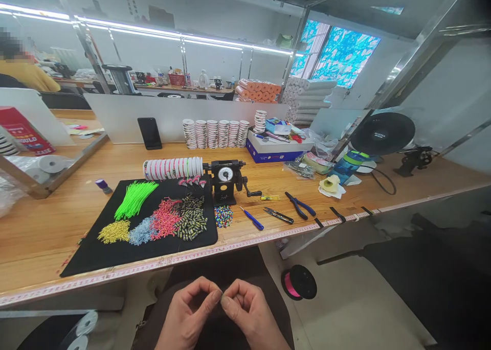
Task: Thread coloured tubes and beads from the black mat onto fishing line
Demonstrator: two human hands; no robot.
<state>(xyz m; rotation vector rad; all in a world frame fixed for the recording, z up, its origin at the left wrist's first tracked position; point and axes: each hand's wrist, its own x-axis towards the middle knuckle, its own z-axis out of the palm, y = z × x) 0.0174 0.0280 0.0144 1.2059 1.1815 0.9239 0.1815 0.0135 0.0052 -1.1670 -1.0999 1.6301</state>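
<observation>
A tiny dark piece [222, 299], too small to make out, sits pinched between the fingertips of both hands, held low over the person's lap, below the near edge of the long wooden workbench [46, 227]. The left hand [187, 314] curls narrow, thumb and forefinger closed on the piece; the right hand [247, 311] meets it fingertip to fingertip, gripping the same piece.

On the floor just right of the hands lies a black spool wound with pink line [299, 282]. Above, near the bench's front edge, a black rectangular mat [95, 255] carries heaps of small parts: neon green strips [135, 198], yellow beads [114, 232], pale blue bits [141, 234], pink-red bits [165, 218] and dark metallic swivels [191, 218]. At the mat's far right corner stands a black hand-crank winder with a round dial [225, 180]. Right of it lie blue-handled pliers [299, 205].
</observation>
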